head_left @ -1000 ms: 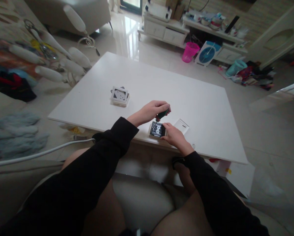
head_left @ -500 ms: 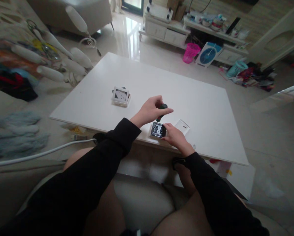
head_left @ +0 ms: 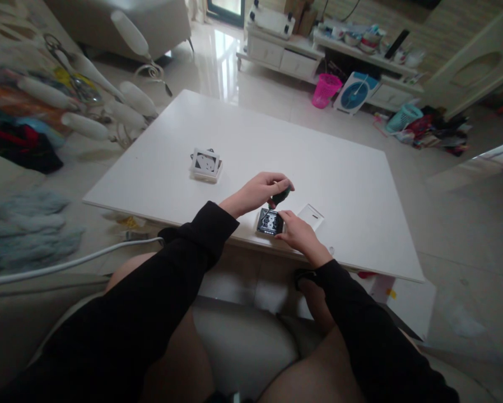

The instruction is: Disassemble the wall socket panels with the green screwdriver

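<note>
My left hand [head_left: 260,191] is closed round the dark green handle of a screwdriver [head_left: 280,196], whose tip points down into a small dark socket module [head_left: 269,221] at the near edge of the white table [head_left: 243,134]. Fingers of my right hand [head_left: 298,232] pinch the right side of that module and hold it down on the table. A white cover plate [head_left: 311,215] lies just right of the module. A second socket [head_left: 205,163], white-framed, sits farther left on the table.
A lamp with white shades [head_left: 87,106] lies on the floor at left beside coloured clutter. A white cable [head_left: 66,263] runs past my left knee. Beyond the table stand a pink basket [head_left: 326,88], a blue fan [head_left: 354,92] and a low white cabinet [head_left: 285,50].
My left hand's fingers opened off the screwdriver handle half a second ago and have now closed round it again. The right hand has stayed on the module.
</note>
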Motion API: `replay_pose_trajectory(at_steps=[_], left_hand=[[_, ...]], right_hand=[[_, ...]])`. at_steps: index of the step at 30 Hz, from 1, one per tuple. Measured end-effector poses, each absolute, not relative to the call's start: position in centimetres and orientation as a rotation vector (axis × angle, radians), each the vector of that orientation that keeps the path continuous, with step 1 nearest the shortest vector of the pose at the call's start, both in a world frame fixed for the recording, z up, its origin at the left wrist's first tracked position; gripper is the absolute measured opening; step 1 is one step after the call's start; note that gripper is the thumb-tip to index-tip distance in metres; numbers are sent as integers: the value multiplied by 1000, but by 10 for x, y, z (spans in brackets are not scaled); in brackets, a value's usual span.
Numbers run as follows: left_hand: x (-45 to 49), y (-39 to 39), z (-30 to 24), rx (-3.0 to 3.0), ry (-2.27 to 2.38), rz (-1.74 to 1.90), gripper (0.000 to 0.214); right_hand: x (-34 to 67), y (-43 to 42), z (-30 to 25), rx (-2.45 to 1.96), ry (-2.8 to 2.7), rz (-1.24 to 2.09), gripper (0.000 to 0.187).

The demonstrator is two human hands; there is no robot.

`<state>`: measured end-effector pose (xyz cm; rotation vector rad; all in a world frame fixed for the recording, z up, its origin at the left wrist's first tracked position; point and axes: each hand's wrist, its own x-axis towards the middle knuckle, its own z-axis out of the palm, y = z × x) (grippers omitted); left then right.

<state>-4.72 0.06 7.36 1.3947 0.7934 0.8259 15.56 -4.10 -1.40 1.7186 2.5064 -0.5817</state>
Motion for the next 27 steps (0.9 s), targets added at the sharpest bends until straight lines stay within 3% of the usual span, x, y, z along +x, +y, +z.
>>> replay_pose_trajectory(at_steps=[3,10,14,17,22,27], left_hand=[[-45,-1,73,1368,851,868,18],[-37,-3,68,1342,908,969,33],[-41,-3,70,1367,821,934,14],[-45,-1,72,1394,776,872,26],[-45,2,67,1423,808,901,17],[-42,1,64,1354,907,998,32]], right_hand=[[155,-41,-13,1718,2505,-573,70],[154,-42,-10,1722,2490,-564,69],[154,-42,-12,1721,2491,-567,69],[155,-42,-13,1724,2498,-557,68],[155,-42,-12,1730,2494,-572,70],[155,-42,-11,1728,2502,-592,70]])
